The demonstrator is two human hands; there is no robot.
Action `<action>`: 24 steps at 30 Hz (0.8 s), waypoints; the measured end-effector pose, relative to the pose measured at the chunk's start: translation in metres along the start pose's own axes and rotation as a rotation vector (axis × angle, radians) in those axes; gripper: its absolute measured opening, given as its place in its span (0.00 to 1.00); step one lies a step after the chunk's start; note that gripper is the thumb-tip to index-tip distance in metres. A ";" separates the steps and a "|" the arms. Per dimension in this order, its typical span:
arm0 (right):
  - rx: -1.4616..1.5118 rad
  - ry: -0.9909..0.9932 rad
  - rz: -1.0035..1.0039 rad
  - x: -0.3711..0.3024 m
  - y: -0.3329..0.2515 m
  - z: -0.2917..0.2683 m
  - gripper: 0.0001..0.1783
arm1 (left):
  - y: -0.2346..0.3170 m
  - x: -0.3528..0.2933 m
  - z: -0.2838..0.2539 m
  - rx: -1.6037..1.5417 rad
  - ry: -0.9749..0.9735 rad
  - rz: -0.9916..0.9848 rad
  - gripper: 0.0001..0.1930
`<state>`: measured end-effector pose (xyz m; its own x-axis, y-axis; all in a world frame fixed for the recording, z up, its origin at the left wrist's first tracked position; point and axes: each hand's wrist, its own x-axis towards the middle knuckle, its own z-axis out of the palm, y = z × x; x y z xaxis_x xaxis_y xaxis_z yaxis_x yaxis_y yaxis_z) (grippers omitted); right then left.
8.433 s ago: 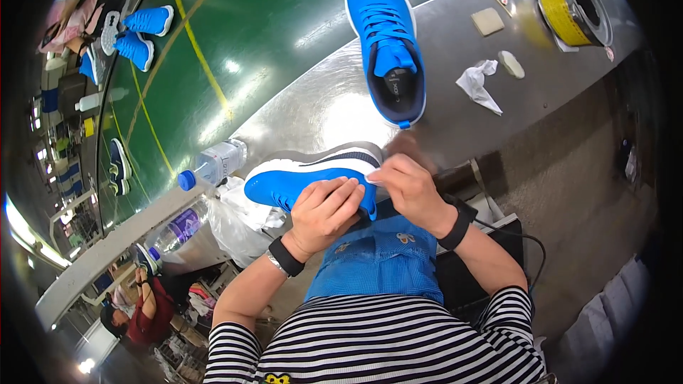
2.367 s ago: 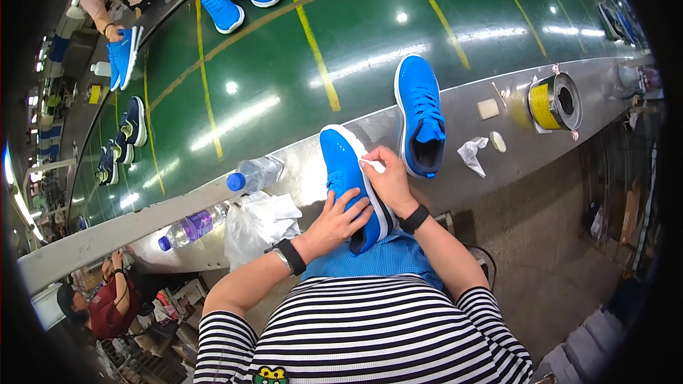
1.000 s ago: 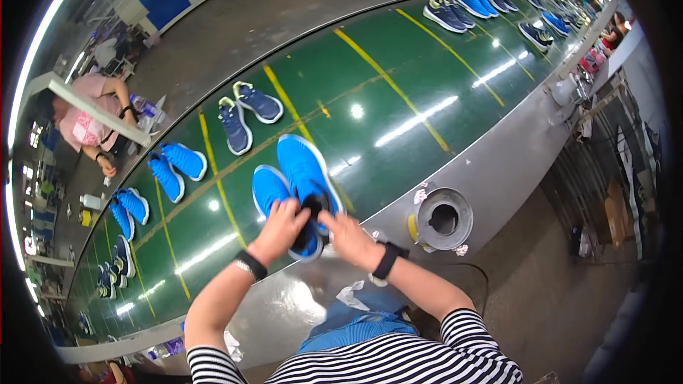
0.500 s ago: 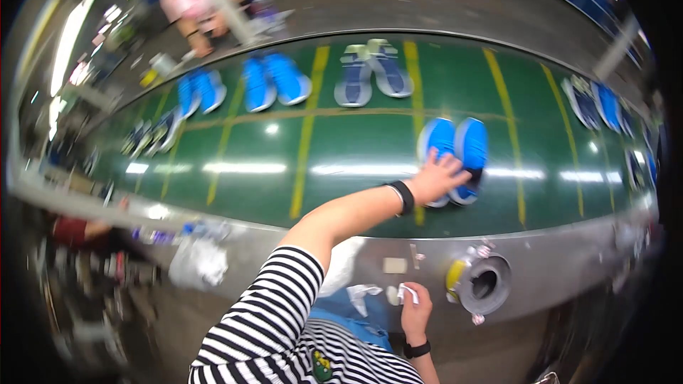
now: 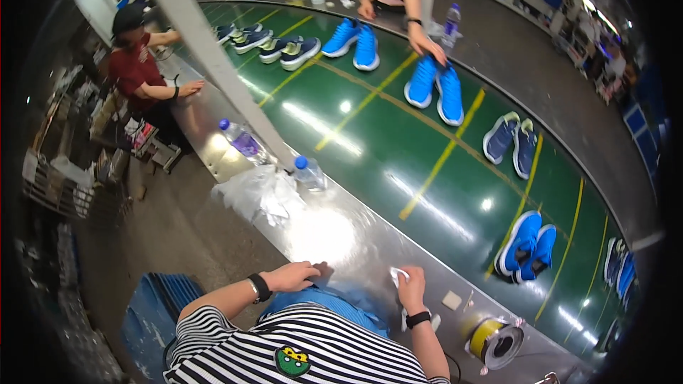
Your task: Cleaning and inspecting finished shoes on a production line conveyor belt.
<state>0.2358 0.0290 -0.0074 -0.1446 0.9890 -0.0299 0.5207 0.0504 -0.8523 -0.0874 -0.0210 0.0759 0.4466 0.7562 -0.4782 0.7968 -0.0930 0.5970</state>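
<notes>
My left hand (image 5: 293,276) rests at the near edge of the metal ledge (image 5: 370,242), beside my blue apron (image 5: 320,311), with fingers stretched out and nothing visible in them. Just right of it, my right hand (image 5: 411,290) pinches a small white cloth or tissue (image 5: 397,276) above the ledge. Apart from both hands, a pair of bright blue shoes (image 5: 523,242) lies on the green conveyor belt (image 5: 398,142) to the right. Farther back, a co-worker's hand (image 5: 427,46) touches another blue pair (image 5: 449,96).
Navy shoes (image 5: 501,139) and more pairs line the belt. A tape roll (image 5: 492,341) and a pale block (image 5: 452,300) lie on the ledge at right. Plastic bags (image 5: 263,195), bottles (image 5: 309,172) and a post (image 5: 213,64) stand left. A person in red (image 5: 135,75) works there.
My left hand has come off the blue shoes and back to the ledge edge. The right hand keeps its white cloth. The view has swung left, bringing both co-workers into clearer sight.
</notes>
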 end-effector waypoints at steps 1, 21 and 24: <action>-0.147 0.078 -0.024 0.001 0.010 0.007 0.11 | -0.014 -0.010 -0.009 -0.020 0.002 -0.043 0.17; 0.335 0.296 -0.621 0.189 -0.416 0.129 0.46 | -0.321 0.019 -0.348 -0.086 0.618 0.054 0.25; 0.187 0.390 -0.422 0.206 -0.429 0.140 0.40 | -0.328 0.081 -0.386 -0.010 0.521 0.045 0.28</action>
<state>-0.1349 0.1918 0.2793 0.0312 0.8687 0.4943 0.3235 0.4592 -0.8274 -0.4694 0.3204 0.0898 0.2163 0.9739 -0.0692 0.7763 -0.1285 0.6171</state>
